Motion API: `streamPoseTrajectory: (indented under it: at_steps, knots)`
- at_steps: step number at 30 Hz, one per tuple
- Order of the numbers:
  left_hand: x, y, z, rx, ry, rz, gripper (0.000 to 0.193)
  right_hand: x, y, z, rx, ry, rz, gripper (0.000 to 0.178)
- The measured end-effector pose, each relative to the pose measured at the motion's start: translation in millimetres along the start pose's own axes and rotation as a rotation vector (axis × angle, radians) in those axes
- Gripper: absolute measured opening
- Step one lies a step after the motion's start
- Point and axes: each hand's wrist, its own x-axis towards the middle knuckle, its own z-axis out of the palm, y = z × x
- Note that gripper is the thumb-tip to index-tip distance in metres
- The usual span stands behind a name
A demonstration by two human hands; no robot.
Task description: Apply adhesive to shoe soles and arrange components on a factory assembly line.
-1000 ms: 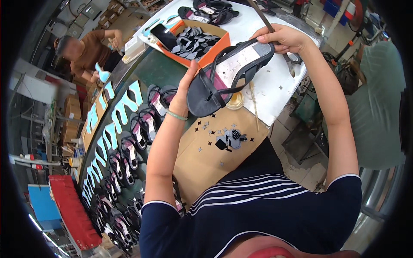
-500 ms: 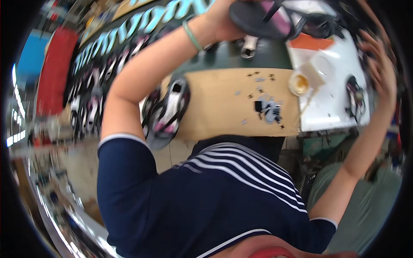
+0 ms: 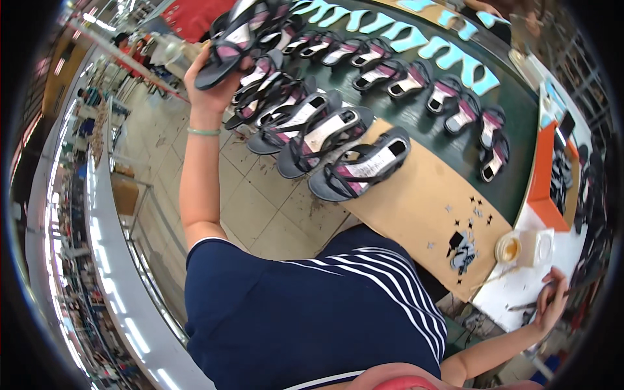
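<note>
At the far left, my left hand [image 3: 218,91] is closed around a black strappy sandal [image 3: 227,57] with a pink-and-white insole, held up over the end of a row of similar sandals. My right hand [image 3: 551,302] is low at the right over a white board [image 3: 497,296]. Its fingers are curled by a thin dark strip [image 3: 522,307], whose kind I cannot make out. The nearest sandal [image 3: 364,168] lies on a brown cardboard sheet [image 3: 416,208]. On the sheet are small black and grey cut pieces [image 3: 461,250].
More sandals [image 3: 312,133] line the table's left edge and its green top [image 3: 416,110]. Pale blue sole-shaped pieces [image 3: 396,36] lie beyond them. Near my right hand are a tub of yellowish paste [image 3: 508,248] and an orange box [image 3: 543,175]. Tiled floor [image 3: 260,208] shows at left.
The view has turned. My left hand, still gripping a sandal, has gone from the top middle to the far left. My right hand is lower, its spread fingers now curled.
</note>
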Motion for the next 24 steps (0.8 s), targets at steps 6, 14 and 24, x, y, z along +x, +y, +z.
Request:
streamPoseTrajectory:
  at_steps: [6,14,24]
  knots:
    - [-43.0,71.8,-107.2,0.122,0.249,0.203,0.046,-23.0,27.6,13.7,-0.009,-0.037,0.122,0.036]
    - [-35.6,76.3,-166.9,-0.016,0.295,0.309,0.040,-79.7,83.7,21.1,-0.231,0.166,0.385,0.037]
    - [34.1,66.9,-216.3,0.079,0.492,0.538,0.042,-148.4,107.3,49.4,-0.347,0.420,0.750,0.045]
